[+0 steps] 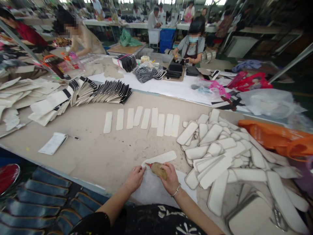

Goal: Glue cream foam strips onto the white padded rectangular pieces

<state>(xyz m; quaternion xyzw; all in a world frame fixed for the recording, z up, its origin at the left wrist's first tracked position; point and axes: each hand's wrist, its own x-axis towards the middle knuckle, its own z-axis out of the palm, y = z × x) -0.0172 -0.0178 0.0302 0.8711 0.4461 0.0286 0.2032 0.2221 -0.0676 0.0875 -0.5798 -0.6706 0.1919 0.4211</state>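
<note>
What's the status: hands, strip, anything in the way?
Right hand holding brown bottle, red tip at left end of pale strip. Left hand beside that end. Pile of pale pieces to the right, off the strip.

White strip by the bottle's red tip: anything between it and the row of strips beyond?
Nothing visible: only tabletop lies between the white strip and the row of strips. The heap of strips sits off to the right; the right hand, holding the bottle, is on the near side.
</note>
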